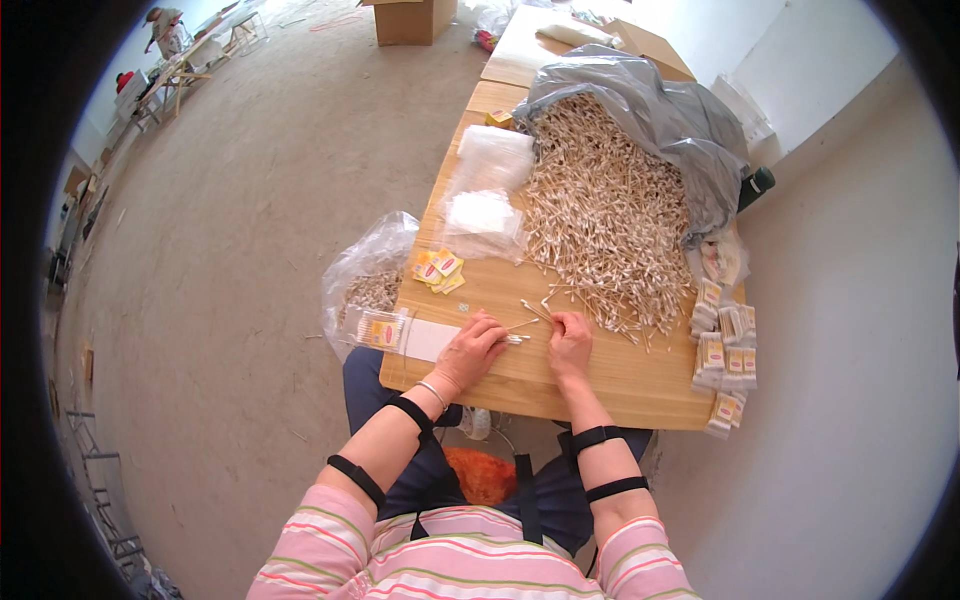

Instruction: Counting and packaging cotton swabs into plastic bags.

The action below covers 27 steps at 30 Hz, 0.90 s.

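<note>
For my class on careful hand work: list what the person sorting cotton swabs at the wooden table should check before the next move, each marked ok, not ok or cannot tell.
1. Left hand on the small bunch of swabs: ok.
2. Right hand at the same bunch: ok.
3. Swab count in the bunch: cannot tell, too small.
4. Loose swab pile within reach, spilling from the grey bag: ok.
5. Yellow labels lying on the table: ok.
6. Filled packets stacked at the table's right edge, some overhanging: not ok.
</note>
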Motion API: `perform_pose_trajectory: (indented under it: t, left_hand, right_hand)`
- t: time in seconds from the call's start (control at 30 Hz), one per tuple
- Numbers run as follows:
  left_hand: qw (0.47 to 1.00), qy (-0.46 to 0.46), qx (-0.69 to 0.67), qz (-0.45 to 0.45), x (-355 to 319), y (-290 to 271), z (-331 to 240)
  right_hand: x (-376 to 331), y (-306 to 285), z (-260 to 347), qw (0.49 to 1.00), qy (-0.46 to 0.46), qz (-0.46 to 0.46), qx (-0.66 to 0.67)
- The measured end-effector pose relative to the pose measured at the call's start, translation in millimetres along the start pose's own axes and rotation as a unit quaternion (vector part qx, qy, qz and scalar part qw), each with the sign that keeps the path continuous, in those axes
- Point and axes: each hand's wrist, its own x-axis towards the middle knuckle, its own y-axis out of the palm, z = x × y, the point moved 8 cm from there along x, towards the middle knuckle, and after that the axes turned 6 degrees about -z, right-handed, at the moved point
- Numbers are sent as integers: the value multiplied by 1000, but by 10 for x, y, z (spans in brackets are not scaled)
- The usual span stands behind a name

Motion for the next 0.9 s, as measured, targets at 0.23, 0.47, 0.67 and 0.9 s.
perform_pose_trajectory:
  t: [0.23,0.47,0.67,0.9]
  left_hand:
    - [999,18,17,48,-2,36,-9]
    - [997,-58,23,-39,53,-186,-26]
    - [984,-135,-59,-98,-21,-190,251]
    - [961,-182,-98,-181,-65,-273,414]
  right_hand:
    - [1,140,181,998,-37,41,15]
    - [-238,247,534,990,-54,112,64]
    - [-642,559,705,941,-150,245,-180]
    - [-745,577,757,914,-157,282,-247]
